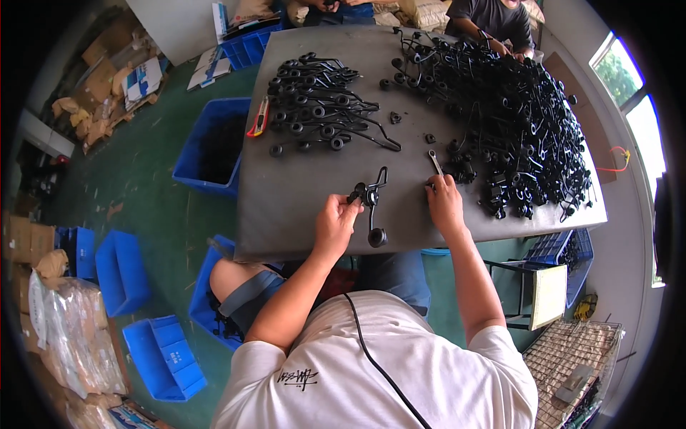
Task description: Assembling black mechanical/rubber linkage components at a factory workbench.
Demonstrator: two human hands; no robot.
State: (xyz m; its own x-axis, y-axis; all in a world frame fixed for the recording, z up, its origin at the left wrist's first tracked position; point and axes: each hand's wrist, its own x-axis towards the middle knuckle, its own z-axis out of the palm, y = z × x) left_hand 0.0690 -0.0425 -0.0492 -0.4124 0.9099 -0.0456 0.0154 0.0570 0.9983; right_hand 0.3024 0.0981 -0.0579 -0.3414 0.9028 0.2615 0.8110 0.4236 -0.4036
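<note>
A grey worktable point(300, 207) is filling the centre of the view, with the person sitting at its six o'clock edge. A large heap of black wire-and-knob parts point(518, 121) is covering the table from twelve to three o'clock, and a smaller, tidier stack of black parts point(318, 107) is lying at eleven o'clock, well apart from the heap. A blue bin point(214, 146) is standing on the green floor at nine o'clock of the table, touching or just beside its edge; more blue bins point(121, 272) are sitting at seven o'clock. A second person's arms point(493, 32) are reaching onto the table at twelve o'clock. The left hand point(336, 223) is resting near the table's six o'clock edge, fingers closing on the black wire bracket point(371, 200), pinching its upper knob while the bracket is lying on the surface with its lower knob at the hand's four o'clock. The right hand point(444, 204) is lying palm down at four o'clock of the table centre, fingertips pressing on the lower end of a small silver wrench point(434, 161); whether it is gripping it, I cannot tell. A red-handled utility knife point(259, 118) is lying at ten o'clock.
</note>
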